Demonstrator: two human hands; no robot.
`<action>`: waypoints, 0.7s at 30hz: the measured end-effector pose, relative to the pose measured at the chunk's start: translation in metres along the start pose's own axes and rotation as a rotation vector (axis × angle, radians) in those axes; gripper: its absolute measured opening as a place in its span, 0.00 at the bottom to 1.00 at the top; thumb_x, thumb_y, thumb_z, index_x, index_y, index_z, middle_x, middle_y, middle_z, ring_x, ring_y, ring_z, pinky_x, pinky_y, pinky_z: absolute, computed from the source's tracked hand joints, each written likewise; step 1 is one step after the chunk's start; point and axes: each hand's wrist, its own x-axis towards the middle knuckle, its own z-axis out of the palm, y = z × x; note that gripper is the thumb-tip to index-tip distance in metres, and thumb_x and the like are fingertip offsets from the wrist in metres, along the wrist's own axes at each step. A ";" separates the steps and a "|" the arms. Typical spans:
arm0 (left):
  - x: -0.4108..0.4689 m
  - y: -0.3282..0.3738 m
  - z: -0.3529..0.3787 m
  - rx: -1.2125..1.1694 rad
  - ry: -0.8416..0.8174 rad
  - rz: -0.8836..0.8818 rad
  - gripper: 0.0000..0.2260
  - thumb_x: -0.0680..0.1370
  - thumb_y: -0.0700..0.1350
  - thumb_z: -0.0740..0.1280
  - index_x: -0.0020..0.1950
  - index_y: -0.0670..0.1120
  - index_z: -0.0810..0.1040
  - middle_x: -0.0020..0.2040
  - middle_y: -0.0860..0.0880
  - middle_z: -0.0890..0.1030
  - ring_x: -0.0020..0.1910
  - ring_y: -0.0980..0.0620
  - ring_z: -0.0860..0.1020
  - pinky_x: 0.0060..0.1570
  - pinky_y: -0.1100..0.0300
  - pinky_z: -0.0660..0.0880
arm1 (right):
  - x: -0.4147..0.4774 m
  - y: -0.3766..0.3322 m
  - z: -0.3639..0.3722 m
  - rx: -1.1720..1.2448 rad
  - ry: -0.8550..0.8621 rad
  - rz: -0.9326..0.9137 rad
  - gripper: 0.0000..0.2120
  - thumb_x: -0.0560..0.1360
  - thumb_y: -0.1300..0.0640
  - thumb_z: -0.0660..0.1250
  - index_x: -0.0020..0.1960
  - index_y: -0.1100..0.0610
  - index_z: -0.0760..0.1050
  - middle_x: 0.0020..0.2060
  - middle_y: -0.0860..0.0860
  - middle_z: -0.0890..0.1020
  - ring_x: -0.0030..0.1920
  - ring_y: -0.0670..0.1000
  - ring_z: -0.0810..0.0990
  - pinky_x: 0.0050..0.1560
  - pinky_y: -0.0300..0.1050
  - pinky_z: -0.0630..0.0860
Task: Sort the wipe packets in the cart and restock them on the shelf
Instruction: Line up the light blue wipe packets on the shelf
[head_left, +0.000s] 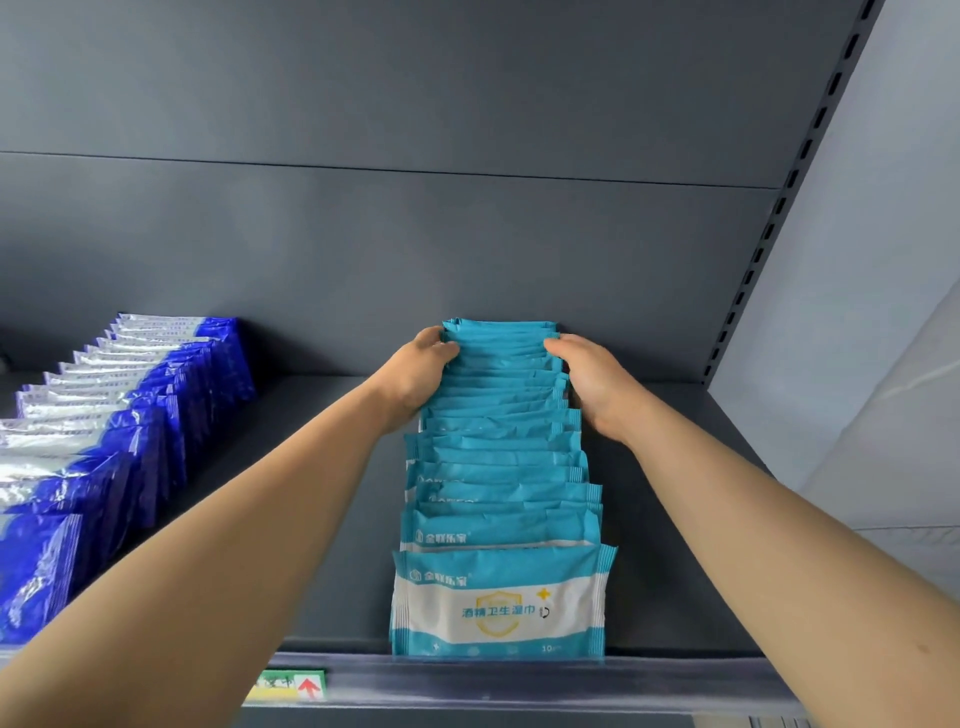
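Shelf: a dark grey shelf (322, 467) holds two rows of packets standing on edge, front to back.
Middle row: teal wipe packets (498, 457), running from the clear front rail (519, 670) to the back panel.
Left hand (418, 371): my fingers (449, 349) curl round the left ends of the rearmost teal packets.
Right hand (595, 382): my fingers (553, 345) clasp the right ends of the same packets.
Front packet (498, 605): white band, yellow shield, reads "酒精卫生湿巾"; the brand line above is too small to read.
Left row: blue packets (130, 415) with silver tops, well apart from the teal ones.
Price tag (291, 685): green and yellow, red arrow, writing blurred.
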 end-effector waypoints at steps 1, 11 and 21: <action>0.000 -0.001 -0.004 -0.015 -0.004 -0.023 0.16 0.81 0.48 0.58 0.67 0.46 0.71 0.59 0.47 0.79 0.56 0.48 0.80 0.60 0.49 0.75 | -0.001 -0.001 -0.003 -0.056 -0.009 -0.010 0.11 0.80 0.53 0.58 0.57 0.57 0.75 0.53 0.49 0.82 0.51 0.47 0.80 0.59 0.48 0.74; -0.086 0.000 -0.033 0.147 -0.297 -0.002 0.44 0.62 0.64 0.76 0.74 0.55 0.63 0.68 0.62 0.71 0.69 0.59 0.69 0.71 0.48 0.62 | -0.077 -0.015 -0.031 -0.381 -0.373 -0.032 0.46 0.67 0.46 0.76 0.76 0.49 0.53 0.61 0.31 0.70 0.62 0.30 0.66 0.67 0.38 0.57; -0.156 -0.014 -0.017 0.530 -0.372 0.088 0.54 0.58 0.56 0.83 0.73 0.64 0.50 0.64 0.64 0.72 0.66 0.63 0.70 0.67 0.60 0.67 | -0.147 -0.005 -0.008 -1.038 -0.409 -0.085 0.64 0.60 0.39 0.78 0.77 0.47 0.35 0.75 0.41 0.33 0.76 0.41 0.43 0.75 0.41 0.49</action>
